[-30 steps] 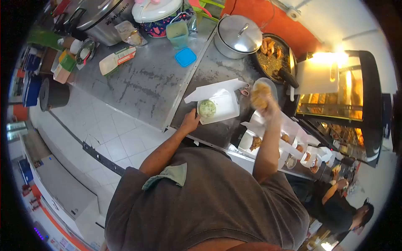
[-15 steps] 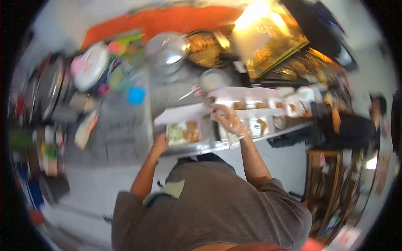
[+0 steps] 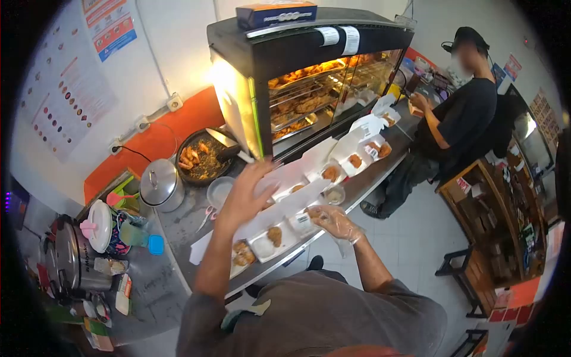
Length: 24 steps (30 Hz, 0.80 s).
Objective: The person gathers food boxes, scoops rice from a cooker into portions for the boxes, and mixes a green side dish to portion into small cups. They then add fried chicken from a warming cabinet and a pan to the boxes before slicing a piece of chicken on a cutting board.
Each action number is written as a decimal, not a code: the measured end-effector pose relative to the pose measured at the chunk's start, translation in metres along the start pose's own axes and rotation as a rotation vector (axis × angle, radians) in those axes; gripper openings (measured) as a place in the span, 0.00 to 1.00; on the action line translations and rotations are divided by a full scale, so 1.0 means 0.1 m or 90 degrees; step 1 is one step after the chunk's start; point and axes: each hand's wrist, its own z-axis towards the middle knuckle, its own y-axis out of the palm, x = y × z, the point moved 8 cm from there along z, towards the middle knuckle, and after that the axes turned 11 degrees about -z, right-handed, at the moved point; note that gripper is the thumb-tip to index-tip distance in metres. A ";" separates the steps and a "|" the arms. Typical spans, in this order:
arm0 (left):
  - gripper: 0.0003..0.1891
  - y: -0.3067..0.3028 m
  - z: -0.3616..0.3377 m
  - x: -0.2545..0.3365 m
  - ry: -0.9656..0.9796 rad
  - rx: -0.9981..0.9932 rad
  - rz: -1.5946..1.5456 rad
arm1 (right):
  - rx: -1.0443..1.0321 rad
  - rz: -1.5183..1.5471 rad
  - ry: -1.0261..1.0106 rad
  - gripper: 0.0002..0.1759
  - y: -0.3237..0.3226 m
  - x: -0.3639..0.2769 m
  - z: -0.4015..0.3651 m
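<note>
My bare left hand is raised over the row of open boxes, fingers spread, holding nothing. My right hand wears a clear plastic glove and hovers at the front edge of a white box; its fingers are bent, and what they hold, if anything, is too blurred to tell. Left of it, an open box holds white rice and a piece of fried chicken. Another box with fried pieces lies partly behind my left forearm. More open boxes with chicken run toward the back right.
A lit display cabinet stands behind the boxes. Left of it are a black pan with a utensil, a lidded pot and scissors. Another person stands at the counter's far right. A wooden shelf is at right.
The view has swung up and right. My left hand has left the box at the front left and risen over the row, its fingers now spread. My right hand remains by the boxes.
</note>
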 end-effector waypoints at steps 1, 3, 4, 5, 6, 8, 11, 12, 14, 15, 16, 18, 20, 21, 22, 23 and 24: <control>0.20 0.19 0.51 0.15 0.054 -0.002 0.020 | -0.005 0.000 -0.010 0.23 -0.16 0.10 -0.08; 0.23 0.58 1.52 0.20 0.083 -0.018 0.029 | 0.018 -0.027 0.023 0.22 -0.51 0.26 -0.21; 0.24 0.76 2.02 0.18 0.111 0.019 0.038 | 0.053 -0.043 0.049 0.22 -0.62 0.43 -0.29; 0.26 0.89 2.43 0.24 0.093 0.050 0.006 | 0.046 -0.042 0.041 0.22 -0.72 0.52 -0.35; 0.25 0.98 2.79 0.22 0.066 0.135 0.015 | 0.045 -0.065 0.060 0.22 -0.84 0.61 -0.42; 0.24 1.11 3.31 0.12 0.030 0.305 0.014 | -0.001 -0.070 0.116 0.23 -1.03 0.65 -0.53; 0.18 1.11 3.57 0.07 0.012 0.502 -0.038 | 0.011 0.004 0.142 0.22 -1.09 0.87 -0.64; 0.13 1.08 3.61 0.00 0.098 0.534 -0.205 | -0.015 0.006 0.138 0.22 -1.07 0.93 -0.64; 0.10 1.21 3.37 -0.11 0.110 0.492 -0.310 | 0.016 -0.009 0.126 0.22 -1.05 1.05 -0.65; 0.10 1.21 2.99 0.03 0.215 0.500 -0.295 | 0.006 0.020 0.134 0.21 -1.03 1.08 -0.64; 0.10 1.23 2.57 0.08 0.210 0.455 -0.274 | -0.002 0.024 0.151 0.21 -0.99 1.12 -0.62; 0.08 1.16 1.53 0.05 0.170 0.455 -0.086 | -0.076 0.034 0.156 0.20 -0.85 1.20 -0.61; 0.07 1.19 0.37 -0.39 0.064 0.548 -0.035 | -0.088 0.023 0.135 0.20 -0.81 1.28 -0.53; 0.09 1.19 -0.24 -0.59 -0.056 0.589 -0.022 | -0.119 0.025 0.147 0.19 -0.75 1.36 -0.51; 0.11 1.16 -0.84 -0.78 -0.201 0.612 -0.049 | -0.152 0.024 0.120 0.19 -0.69 1.37 -0.42; 0.11 1.04 -1.40 -0.69 -0.077 0.611 0.220 | -0.177 0.019 0.092 0.19 -0.62 1.35 -0.38; 0.11 0.96 -1.97 -0.81 -0.281 0.722 0.053 | -0.188 0.021 0.087 0.19 -0.60 1.31 -0.29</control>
